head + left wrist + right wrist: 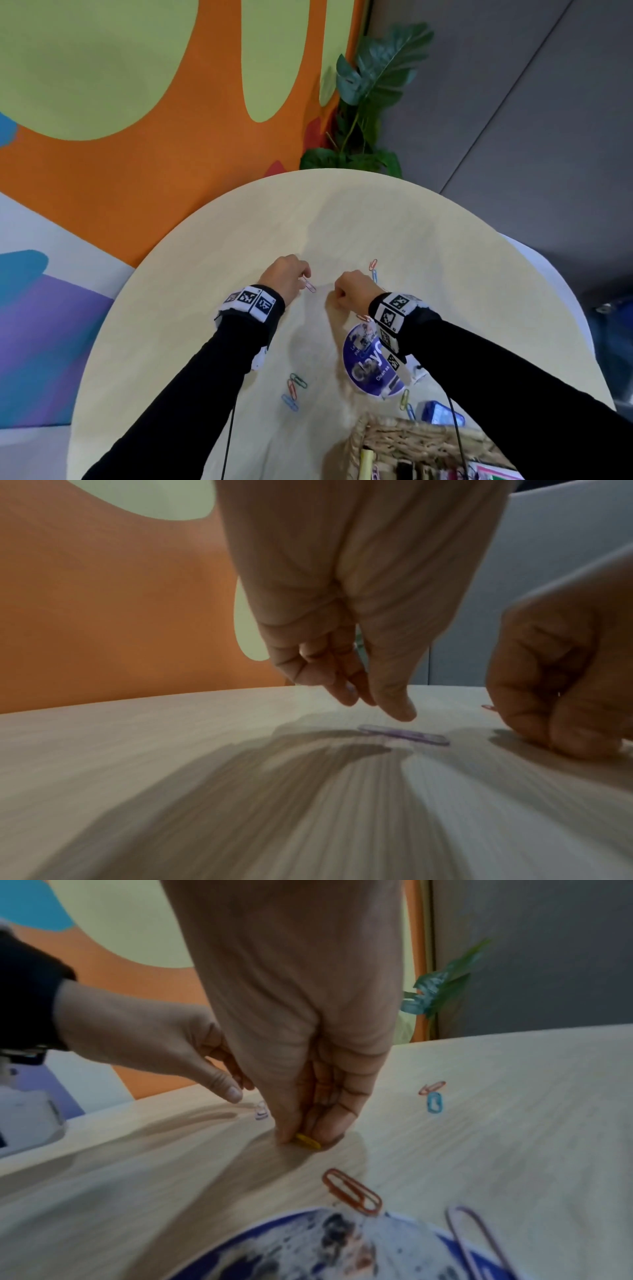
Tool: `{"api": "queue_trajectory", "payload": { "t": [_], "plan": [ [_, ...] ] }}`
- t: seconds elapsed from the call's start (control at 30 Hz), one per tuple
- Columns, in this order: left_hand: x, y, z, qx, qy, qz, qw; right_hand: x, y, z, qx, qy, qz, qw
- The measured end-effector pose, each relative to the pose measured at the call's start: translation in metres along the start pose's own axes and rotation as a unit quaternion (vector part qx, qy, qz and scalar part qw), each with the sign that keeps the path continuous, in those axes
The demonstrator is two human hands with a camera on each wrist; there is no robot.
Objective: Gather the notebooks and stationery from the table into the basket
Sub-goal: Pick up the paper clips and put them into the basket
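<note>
Your left hand (286, 277) hovers w/ loose fingers just above the purple paper clip (309, 285), which lies flat on the table (191, 342), long axis diagonal, away-left to near-right. Your right hand (352, 289) pinches a yellow paper clip (307, 1141) against the table. Round sticker (368, 368) reads "Clean as"; rest is hidden. Basket (411, 437) sits near-right.

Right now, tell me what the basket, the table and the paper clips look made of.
Basket: woven natural fibre, likely wicker; rough tan strands show.
Table: pale wood or laminate, matte; faint straight grain.
Paper clips: bent wire, seemingly coated in glossy coloured plastic; the metal core is a guess.
</note>
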State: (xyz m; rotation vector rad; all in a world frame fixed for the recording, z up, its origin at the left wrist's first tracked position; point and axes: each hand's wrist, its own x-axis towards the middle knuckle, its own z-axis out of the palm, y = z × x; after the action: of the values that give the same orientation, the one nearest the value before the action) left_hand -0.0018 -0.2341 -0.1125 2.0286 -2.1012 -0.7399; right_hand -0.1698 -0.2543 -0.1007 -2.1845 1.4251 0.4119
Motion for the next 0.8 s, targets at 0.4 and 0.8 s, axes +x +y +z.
{"api": "queue_trajectory", "payload": {
  "t": [0.4,0.8],
  "plan": [
    [0.013,0.009,0.008,0.045,-0.05,0.041,0.997,-0.093,-0.002,-0.056,0.074,0.128,-0.045,0.988],
    [-0.069,0.048,-0.03,-0.111,0.123,0.02,0.986,-0.261,0.003,0.031,0.18,0.019,-0.026,0.983]
  ]
}}
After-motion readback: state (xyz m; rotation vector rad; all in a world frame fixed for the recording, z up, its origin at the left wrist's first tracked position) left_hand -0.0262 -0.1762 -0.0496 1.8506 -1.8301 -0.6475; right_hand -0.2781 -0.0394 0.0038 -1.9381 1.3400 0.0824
